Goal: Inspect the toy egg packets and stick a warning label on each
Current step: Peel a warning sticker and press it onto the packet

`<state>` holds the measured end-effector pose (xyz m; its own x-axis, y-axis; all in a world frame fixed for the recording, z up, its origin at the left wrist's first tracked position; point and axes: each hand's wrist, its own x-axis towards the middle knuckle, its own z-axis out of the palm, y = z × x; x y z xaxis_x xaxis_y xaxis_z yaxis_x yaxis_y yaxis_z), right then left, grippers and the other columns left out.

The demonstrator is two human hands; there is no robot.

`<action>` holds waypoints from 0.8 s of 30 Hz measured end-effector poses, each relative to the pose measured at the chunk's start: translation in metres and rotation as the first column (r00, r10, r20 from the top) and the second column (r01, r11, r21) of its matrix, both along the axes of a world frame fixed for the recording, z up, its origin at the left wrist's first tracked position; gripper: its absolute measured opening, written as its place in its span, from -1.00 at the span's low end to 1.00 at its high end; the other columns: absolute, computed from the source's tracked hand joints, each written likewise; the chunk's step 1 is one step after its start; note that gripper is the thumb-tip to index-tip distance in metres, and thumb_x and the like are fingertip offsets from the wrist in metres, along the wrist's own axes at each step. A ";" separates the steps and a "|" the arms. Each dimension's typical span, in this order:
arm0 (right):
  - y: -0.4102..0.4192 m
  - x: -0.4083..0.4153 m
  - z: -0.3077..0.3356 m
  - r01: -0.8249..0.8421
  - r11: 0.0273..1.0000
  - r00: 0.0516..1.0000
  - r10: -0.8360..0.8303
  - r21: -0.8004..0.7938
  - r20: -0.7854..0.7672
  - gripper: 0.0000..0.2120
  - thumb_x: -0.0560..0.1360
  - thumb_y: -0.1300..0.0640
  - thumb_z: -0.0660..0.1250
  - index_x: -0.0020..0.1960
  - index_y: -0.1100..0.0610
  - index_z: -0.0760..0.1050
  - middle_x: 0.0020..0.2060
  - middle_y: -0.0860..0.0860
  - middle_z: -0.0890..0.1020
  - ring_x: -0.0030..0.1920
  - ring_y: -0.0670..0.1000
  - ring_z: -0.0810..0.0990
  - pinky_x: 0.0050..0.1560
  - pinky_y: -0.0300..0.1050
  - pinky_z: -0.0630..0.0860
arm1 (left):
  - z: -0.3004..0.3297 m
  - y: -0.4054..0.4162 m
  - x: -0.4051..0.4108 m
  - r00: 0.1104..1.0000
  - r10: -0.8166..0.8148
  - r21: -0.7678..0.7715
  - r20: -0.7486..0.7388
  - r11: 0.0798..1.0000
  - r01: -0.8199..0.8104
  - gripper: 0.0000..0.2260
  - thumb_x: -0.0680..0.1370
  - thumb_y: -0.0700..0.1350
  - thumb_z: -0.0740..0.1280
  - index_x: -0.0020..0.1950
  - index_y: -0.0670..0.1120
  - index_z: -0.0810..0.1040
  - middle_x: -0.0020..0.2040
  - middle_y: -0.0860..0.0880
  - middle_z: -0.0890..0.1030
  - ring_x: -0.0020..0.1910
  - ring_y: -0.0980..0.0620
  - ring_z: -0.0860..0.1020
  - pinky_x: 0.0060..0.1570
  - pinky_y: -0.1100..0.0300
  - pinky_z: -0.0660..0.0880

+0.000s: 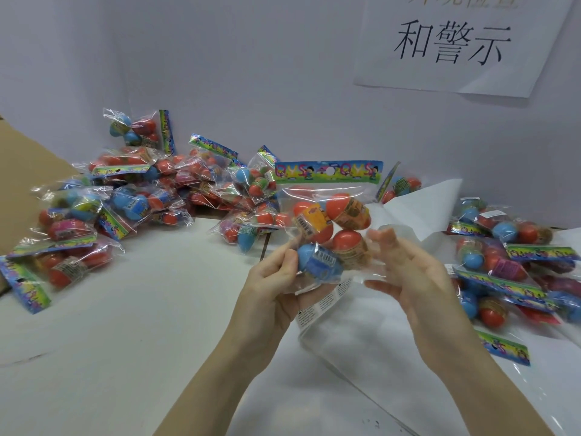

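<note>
A white tabletop filled the lower half of the frame and met a plain pale wall behind it, where a white paper sheet with large black characters hung at the upper right. A brown cardboard flap showed at the left edge. Near the centre, a clear plastic packet of toy eggs with a colourful card header was held upright above the tabletop, three orange eggs and one blue egg inside. The left hand gripped its lower left corner, thumb and fingers curled round the blue egg end, with a strip of small white printed warning labels lying against that palm. The right hand stood just beside the packet's right edge with fingers straight and spread wide; whether they touched the plastic could not be told. A heap of similar packets lay at the middle left against the wall, and another pile of packets lay on crumpled white paper at the right.
</note>
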<state>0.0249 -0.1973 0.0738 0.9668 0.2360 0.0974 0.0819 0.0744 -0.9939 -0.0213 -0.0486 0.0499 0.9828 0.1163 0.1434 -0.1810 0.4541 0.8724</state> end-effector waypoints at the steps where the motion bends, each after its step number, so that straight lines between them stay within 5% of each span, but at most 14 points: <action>1: 0.000 -0.001 0.000 -0.059 0.998 0.998 0.060 0.014 -0.031 -0.50 0.13 -0.24 0.39 -0.07 0.06 0.63 -0.17 -0.07 0.70 -0.13 -0.12 0.65 -0.13 -0.18 0.53 | 0.000 0.000 -0.001 1.000 -0.004 -0.005 0.002 1.000 0.004 -0.70 0.41 -0.08 0.19 0.06 -0.09 0.59 -0.08 -0.08 0.69 -0.10 0.00 0.66 -0.16 0.18 0.61; 9: -0.003 0.000 0.003 -0.181 0.954 0.953 0.231 0.240 -0.198 -0.75 0.23 -0.05 0.32 -0.27 0.07 0.69 -0.26 0.00 0.70 -0.25 -0.10 0.65 -0.29 -0.26 0.58 | 0.001 -0.001 -0.001 0.999 -0.041 -0.009 0.000 0.999 0.041 -0.70 0.42 -0.06 0.18 -0.07 0.06 0.70 -0.08 -0.04 0.70 -0.08 0.01 0.66 -0.14 0.17 0.61; 16: 0.002 -0.004 0.002 -0.031 0.969 0.990 0.063 0.245 -0.125 -0.79 0.21 -0.02 0.33 -0.34 0.07 0.68 -0.34 -0.01 0.69 -0.33 -0.12 0.63 -0.32 -0.31 0.56 | 0.003 -0.004 -0.001 1.000 0.018 0.073 -0.021 0.997 -0.016 -0.77 0.43 -0.03 0.25 -0.07 0.09 0.70 -0.07 0.00 0.70 -0.05 0.03 0.66 -0.10 0.13 0.62; 19: 0.004 -0.004 0.000 0.217 0.931 0.971 -0.238 0.294 0.038 -0.87 0.26 0.02 0.37 -0.40 0.00 0.66 -0.45 -0.11 0.65 -0.40 -0.18 0.56 -0.34 -0.36 0.50 | 0.003 -0.008 0.001 0.980 0.200 0.116 0.004 0.973 -0.199 -0.59 0.41 0.04 0.35 0.26 0.07 0.50 0.07 0.14 0.62 0.04 0.22 0.59 -0.07 0.27 0.57; 22: 0.003 -0.006 -0.006 0.446 0.863 0.707 -0.502 0.236 0.499 -0.93 0.37 0.05 0.44 -0.16 -0.09 0.63 -0.31 -0.21 0.64 -0.30 -0.23 0.53 -0.21 -0.37 0.44 | 0.003 -0.009 -0.002 0.928 0.333 0.204 0.164 0.909 -0.363 -0.70 0.44 -0.01 0.31 0.17 0.03 0.50 -0.03 0.15 0.63 0.01 0.22 0.57 -0.11 0.28 0.55; 24: 0.006 -0.009 -0.013 0.545 0.828 0.429 -0.408 0.129 0.806 -0.84 0.42 0.07 0.41 -0.01 0.04 0.57 -0.15 -0.06 0.63 -0.20 -0.14 0.54 -0.11 -0.29 0.44 | 0.002 -0.013 -0.005 0.968 0.173 0.189 0.181 0.960 -0.207 -0.68 0.39 0.00 0.32 0.13 -0.01 0.54 -0.04 0.08 0.65 0.00 0.16 0.59 -0.14 0.28 0.53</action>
<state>0.0158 -0.1917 0.0605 0.4733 -0.1613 0.8660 0.7916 -0.3534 -0.4985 -0.0265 -0.0615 0.0514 0.9074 0.2499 0.3378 -0.3918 0.2123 0.8953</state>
